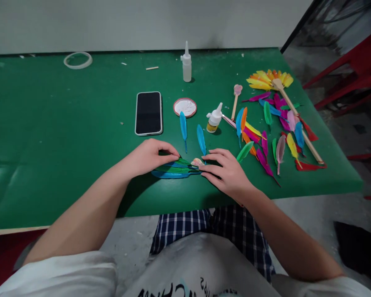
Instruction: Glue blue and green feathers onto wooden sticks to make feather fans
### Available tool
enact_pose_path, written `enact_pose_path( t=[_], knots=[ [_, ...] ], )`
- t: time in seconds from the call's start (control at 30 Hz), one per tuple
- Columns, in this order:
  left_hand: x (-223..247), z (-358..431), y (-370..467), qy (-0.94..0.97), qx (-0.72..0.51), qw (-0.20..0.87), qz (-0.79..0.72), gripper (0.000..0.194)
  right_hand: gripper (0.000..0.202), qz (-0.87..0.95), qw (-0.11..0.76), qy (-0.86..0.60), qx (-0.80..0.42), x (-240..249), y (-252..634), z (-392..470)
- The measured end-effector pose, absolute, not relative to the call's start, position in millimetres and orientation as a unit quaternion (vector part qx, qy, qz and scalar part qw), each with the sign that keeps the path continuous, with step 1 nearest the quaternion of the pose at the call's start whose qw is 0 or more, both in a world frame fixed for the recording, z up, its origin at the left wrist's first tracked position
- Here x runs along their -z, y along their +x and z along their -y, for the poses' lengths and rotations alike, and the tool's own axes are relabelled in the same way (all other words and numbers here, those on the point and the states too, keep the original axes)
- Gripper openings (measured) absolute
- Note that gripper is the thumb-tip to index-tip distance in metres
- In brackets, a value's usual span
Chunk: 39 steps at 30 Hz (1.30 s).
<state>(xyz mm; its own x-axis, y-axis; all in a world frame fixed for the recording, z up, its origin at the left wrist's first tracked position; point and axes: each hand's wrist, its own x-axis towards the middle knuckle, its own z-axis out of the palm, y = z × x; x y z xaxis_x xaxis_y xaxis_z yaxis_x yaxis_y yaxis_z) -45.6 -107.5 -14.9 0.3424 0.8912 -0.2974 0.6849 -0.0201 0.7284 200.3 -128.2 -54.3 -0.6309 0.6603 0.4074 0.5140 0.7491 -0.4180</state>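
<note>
Near the table's front edge, my left hand point(151, 156) pinches a green feather point(184, 161) between thumb and fingertips. Under it lie more green and blue feathers point(170, 175), fanned together with quills pointing right. A small pale pink scalloped piece point(197, 162) sits at the quill ends. My right hand point(224, 171) presses its fingertips on the quills beside that piece; what lies beneath its palm is hidden. Just beyond the hands are two loose blue feathers, one point(200, 139) close to my right fingers, the other point(183, 126) touching a round white lid point(184, 107).
A glue bottle point(214, 119) stands beyond my right hand, another bottle point(187, 68) farther back. A phone point(149, 113) lies left of the lid. Rightward are loose colourful feathers point(265, 142), a short stick point(235, 105) and a yellow feather fan point(269, 80). A tape ring point(78, 60) lies back left.
</note>
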Motion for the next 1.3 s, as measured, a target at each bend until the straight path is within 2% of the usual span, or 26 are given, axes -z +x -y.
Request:
enact_pose_path(
  t=[0.4,0.67,0.93,1.3],
  knots=[
    [18,108,-47,0.708,-0.136,0.419,-0.553,0.024,0.015,0.887,0.291,-0.336,-0.126,58,200,130],
    [4,107,-58,0.645,-0.248,0.412,-0.594,0.037,0.017,0.886,0.302,-0.328,-0.129,58,200,130],
    [12,109,-49,0.679,-0.152,0.455,-0.556,0.040,0.017,0.889,0.293,-0.328,-0.128,57,200,130],
    [16,108,-49,0.679,-0.147,0.457,-0.555,0.040,0.019,0.888,0.290,-0.331,-0.131,58,199,130]
  ],
)
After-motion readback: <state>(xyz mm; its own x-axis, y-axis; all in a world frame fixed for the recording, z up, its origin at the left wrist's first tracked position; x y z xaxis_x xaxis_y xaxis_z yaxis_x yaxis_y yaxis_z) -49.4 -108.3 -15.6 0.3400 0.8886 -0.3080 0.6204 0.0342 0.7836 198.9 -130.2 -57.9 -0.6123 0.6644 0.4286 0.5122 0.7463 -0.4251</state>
